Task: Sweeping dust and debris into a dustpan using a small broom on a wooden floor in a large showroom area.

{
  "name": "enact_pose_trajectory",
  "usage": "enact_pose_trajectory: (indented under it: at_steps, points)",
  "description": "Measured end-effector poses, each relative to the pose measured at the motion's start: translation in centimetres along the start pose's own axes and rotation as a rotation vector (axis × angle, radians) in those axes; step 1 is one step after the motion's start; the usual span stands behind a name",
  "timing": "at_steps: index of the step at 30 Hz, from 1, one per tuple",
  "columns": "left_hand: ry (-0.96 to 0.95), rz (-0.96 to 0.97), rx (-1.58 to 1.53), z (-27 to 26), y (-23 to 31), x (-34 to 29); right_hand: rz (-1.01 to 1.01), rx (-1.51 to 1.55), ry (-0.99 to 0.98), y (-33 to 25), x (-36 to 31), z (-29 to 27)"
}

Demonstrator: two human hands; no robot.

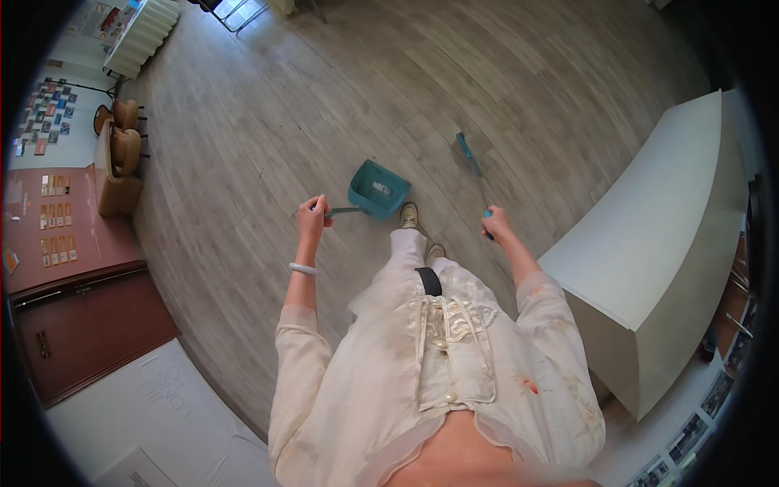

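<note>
My left hand (313,217) is closed around the handle of a teal dustpan (363,188). The pan is in front of my feet, its open side turned away to the upper right, with some pale bits lying inside. My right hand (496,223), out to the right, grips the long handle of a broom (465,149). Its narrow teal head is farther ahead on the floor, apart from the dustpan. A pale bangle (303,269) circles my left wrist.
Wood-look planks make up the floor (324,97). A long white counter (649,211) stands close on my right. At the left are a brown door (89,325), a pink wall board (69,219) and tan chairs (125,148). My shoe (409,216) is right beside the dustpan.
</note>
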State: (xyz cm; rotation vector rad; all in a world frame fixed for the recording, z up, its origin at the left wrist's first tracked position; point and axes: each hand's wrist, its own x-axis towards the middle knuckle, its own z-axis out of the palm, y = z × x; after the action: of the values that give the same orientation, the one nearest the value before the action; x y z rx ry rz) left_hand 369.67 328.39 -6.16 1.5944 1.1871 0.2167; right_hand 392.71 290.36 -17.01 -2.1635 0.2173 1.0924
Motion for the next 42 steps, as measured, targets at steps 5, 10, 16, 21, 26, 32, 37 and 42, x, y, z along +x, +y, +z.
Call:
enact_pose_trajectory:
  at_steps: [5, 10, 16, 21, 26, 32, 37, 42]
  points:
    - [-0.017, -0.023, -0.006, 1.8, -0.4, 5.5, -0.049, -0.126, -0.203, -3.3, -0.9, 7.1]
    - [-0.063, -0.037, -0.006, 2.2, 2.8, 9.4, 0.122, 0.150, -0.346, -9.3, -1.2, 6.6]
    - [-0.045, -0.067, -0.087, -1.4, 1.0, 12.2, 0.080, 0.018, -0.232, -14.8, 2.8, 2.5]
    - [-0.051, -0.132, -0.031, -2.3, 1.2, 12.4, -0.156, -0.268, -0.115, -19.7, 9.4, 5.3]
    - [-0.099, -0.211, -0.088, -0.6, 1.5, 13.3, -0.243, -0.472, -0.149, -22.2, 10.6, 12.2]
    - [0.021, -0.229, -0.236, -1.1, 0.5, 15.3, -0.064, -0.251, -0.695, -25.4, 10.6, 11.3]
    - [0.190, -0.181, -0.284, -1.0, 0.1, 15.6, 0.029, -0.272, -0.620, -33.2, 11.6, 5.9]
    - [0.330, -0.212, -0.437, -0.3, 3.4, 17.4, -0.260, -0.504, -0.485, -37.5, 19.9, 6.7]
